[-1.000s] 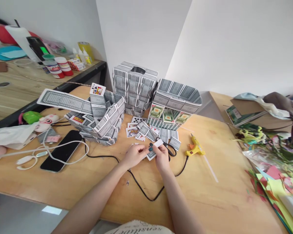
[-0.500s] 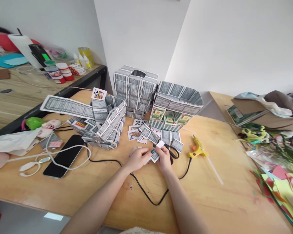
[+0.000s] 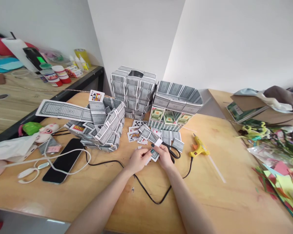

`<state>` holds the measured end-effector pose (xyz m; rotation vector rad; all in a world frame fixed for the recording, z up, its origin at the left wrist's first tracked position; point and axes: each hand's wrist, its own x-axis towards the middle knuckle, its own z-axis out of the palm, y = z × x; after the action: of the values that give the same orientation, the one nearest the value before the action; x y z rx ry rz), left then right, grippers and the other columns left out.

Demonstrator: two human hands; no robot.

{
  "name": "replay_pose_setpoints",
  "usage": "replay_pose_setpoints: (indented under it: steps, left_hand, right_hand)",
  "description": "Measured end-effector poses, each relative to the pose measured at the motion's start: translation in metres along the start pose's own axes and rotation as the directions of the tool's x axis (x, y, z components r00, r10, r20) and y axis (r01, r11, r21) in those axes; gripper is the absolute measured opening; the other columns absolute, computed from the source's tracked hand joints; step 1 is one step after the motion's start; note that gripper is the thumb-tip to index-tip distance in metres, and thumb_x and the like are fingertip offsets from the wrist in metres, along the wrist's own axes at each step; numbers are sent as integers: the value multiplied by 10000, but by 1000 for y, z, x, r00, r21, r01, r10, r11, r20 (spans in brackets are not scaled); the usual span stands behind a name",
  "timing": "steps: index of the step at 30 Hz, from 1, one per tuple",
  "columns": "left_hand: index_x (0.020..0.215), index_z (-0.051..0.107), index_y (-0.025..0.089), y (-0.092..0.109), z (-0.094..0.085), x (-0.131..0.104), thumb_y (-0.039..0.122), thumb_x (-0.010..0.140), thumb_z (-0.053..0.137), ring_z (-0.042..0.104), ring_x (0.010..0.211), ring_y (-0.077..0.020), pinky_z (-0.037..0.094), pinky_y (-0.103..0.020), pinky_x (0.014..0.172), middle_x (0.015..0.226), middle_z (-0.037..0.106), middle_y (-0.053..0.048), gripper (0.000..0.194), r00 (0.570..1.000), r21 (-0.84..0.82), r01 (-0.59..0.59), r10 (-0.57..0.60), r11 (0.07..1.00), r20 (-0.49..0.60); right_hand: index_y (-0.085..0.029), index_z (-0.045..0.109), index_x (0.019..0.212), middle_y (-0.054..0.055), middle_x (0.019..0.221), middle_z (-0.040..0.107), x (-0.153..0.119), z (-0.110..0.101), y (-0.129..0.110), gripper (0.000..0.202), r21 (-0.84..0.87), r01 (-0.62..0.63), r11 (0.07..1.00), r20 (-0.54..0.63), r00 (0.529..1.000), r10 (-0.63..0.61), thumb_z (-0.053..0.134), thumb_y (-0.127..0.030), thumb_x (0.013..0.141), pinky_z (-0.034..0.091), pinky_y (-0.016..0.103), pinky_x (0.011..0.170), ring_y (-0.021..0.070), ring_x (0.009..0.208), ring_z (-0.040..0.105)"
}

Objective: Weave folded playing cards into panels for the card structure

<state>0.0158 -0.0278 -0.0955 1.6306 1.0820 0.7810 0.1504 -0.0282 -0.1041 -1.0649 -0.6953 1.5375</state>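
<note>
Between my two hands is a playing card [image 3: 155, 156], its grey patterned back facing up and a white strip folded at its far end. My left hand [image 3: 139, 159] pinches the card's left side with thumb and fingers. On the other side my right hand [image 3: 164, 156] grips it, thumb near the white strip. Black-handled scissors [image 3: 175, 152] lie just beyond my right hand, partly covered by it. Loose playing cards [image 3: 134, 134], some face up, and cut card pieces [image 3: 164, 135] are spread behind my hands.
Behind stand card-built structures: a tall one [image 3: 134, 87], a tray-like one [image 3: 177, 104] and a tilted box [image 3: 104, 126]. A yellow glue gun [image 3: 198, 146] with a black cord [image 3: 146, 191] lies right. A phone [image 3: 63, 161] and white cable [image 3: 75, 149] lie left; colored paper [image 3: 280, 185] is far right.
The view has shifted slightly. Both hands stay on the card, and its far white strip now stands out more, angled up to the right.
</note>
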Motion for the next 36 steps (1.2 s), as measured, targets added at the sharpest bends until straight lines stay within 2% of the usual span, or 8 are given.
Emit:
replay_pose_setpoints:
  steps: [10, 16, 20, 27, 29, 32, 34, 36]
  left_hand:
    - [525, 450, 160, -8, 4, 1, 440, 812, 404, 369, 446, -87, 240, -214, 440, 448, 415, 35, 404, 999, 10, 50, -50, 999, 13]
    - [505, 408, 165, -8, 6, 3, 418, 805, 425, 359, 450, -86, 252, -212, 444, 449, 377, 43, 392, 997, -34, 58, -60, 998, -48]
    - [530, 423, 165, -4, 4, 2, 399, 822, 400, 367, 460, -86, 272, -212, 458, 482, 404, 37, 374, 997, -58, 53, -56, 997, -59]
    - [531, 380, 168, -2, 4, -3, 356, 824, 405, 396, 504, -95, 287, -209, 488, 501, 422, 32, 348, 995, 49, 0, 5, 999, -102]
    - [540, 398, 168, 0, 6, -4, 360, 827, 394, 408, 501, -96, 299, -208, 489, 506, 444, 28, 346, 996, 39, 4, 0, 999, -94]
    - [567, 453, 163, 4, 5, -2, 374, 836, 374, 470, 522, -106, 339, -206, 508, 532, 514, 12, 351, 999, 6, 29, -29, 1000, -23]
    - [577, 494, 160, 9, 1, 1, 391, 838, 364, 509, 548, -121, 356, -211, 517, 555, 557, -3, 372, 998, 68, 55, -55, 996, 6]
    - [618, 555, 161, 17, -8, 8, 406, 851, 329, 541, 575, -140, 367, -226, 523, 599, 599, -20, 407, 996, 193, 83, -80, 978, -26]
  right_hand:
    - [-154, 586, 574, -28, 500, 569, 1, -2, -1, 198, 9, 36, 999, 68, 997, -36, 700, -314, 601, 353, 212, 446, 87, 429, 457]
    - [-150, 567, 609, -24, 501, 539, 3, -2, 4, 224, -12, 41, 999, 16, 999, -41, 671, -346, 641, 340, 214, 422, 86, 415, 433]
    - [-155, 556, 628, -30, 522, 532, 3, -2, 6, 223, 15, 90, 996, -33, 995, -89, 668, -347, 654, 344, 212, 433, 82, 437, 427]
    - [-156, 539, 605, -38, 524, 521, -1, -1, 9, 232, -39, 140, 989, -58, 988, -143, 652, -341, 686, 338, 199, 437, 72, 446, 415]
    - [-163, 526, 595, -50, 494, 500, -2, -2, 11, 235, -12, 146, 989, -80, 986, -147, 662, -336, 675, 329, 194, 424, 68, 429, 404]
    - [-171, 528, 593, -43, 473, 510, -2, -3, 13, 242, 43, 103, 994, -87, 991, -99, 658, -360, 669, 323, 207, 402, 82, 401, 410]
    - [-174, 540, 593, -35, 481, 527, -1, -3, 12, 231, 89, 88, 992, -101, 992, -79, 663, -360, 655, 326, 217, 403, 89, 393, 414]
    - [-176, 555, 587, -38, 487, 526, 0, -1, 10, 210, 137, 111, 984, -155, 984, -89, 683, -337, 624, 330, 218, 422, 87, 405, 413]
